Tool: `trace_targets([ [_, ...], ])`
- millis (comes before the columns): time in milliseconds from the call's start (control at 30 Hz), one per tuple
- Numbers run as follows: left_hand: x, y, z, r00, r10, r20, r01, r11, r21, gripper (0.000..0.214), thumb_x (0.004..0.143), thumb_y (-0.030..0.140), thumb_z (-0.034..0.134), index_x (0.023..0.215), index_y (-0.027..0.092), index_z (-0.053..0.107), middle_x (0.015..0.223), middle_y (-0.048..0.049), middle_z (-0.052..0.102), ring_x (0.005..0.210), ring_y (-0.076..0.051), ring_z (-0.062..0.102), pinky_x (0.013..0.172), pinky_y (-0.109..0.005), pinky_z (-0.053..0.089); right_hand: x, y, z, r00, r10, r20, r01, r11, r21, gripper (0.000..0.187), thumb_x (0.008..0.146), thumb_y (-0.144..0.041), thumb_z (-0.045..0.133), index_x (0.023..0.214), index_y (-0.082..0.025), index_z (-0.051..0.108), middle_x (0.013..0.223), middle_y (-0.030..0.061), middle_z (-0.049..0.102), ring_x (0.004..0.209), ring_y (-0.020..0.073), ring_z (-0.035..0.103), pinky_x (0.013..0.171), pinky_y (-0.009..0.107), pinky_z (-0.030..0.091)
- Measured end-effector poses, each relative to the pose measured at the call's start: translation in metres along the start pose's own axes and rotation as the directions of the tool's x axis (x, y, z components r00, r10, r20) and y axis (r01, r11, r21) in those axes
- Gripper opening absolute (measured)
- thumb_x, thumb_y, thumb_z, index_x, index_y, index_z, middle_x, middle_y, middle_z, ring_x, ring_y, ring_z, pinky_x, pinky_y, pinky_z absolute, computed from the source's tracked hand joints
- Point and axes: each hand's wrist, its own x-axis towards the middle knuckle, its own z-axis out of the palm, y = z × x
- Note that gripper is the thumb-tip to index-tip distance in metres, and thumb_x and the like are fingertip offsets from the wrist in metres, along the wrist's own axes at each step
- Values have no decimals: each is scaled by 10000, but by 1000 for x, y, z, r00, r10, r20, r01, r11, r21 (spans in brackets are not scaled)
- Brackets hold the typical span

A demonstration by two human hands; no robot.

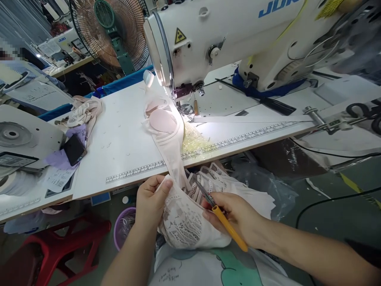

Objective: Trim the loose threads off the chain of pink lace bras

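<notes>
While pinching the lace garment [183, 224] by its edge in the left hand [152, 198], below and in front of the sewing machine [190, 47], clasps orange-handled scissors [228, 227] in the right hand [242, 212], also before that machine; apparently trimming, a step calling next for tension and a careful snip.

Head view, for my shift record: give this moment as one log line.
left hand: pinches lace garment | right hand: holds orange-handled tool at garment's edge | white table: pale pink cup near sewing machine
</notes>
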Motion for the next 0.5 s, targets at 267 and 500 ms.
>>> trace_targets([
  [267, 1, -4, 1, 1000, -16, -11, 16, 1000, 16, 262, 692, 362, 732, 629, 157, 581, 533, 45, 528, 477, -77, 448, 472, -192, 354, 6, 1, 1, 970, -238, -44, 207, 911, -357, 330, 744, -233, 530, 599, -242, 233, 560, -57, 308, 474, 105, 315, 418, 217, 268],
  [500, 3, -4, 1, 999, -38, 8, 38, 999, 28, 275, 681, 380, 737, 620, 154, 591, 520, 49, 509, 463, -72, 426, 461, -187, 336, 6, 2, 2, 978, -207, -34, 184, 925, -331, 325, 705, -183, 510, 591, -239, 211, 560, -50, 300, 489, 112, 347, 444, 230, 290],
])
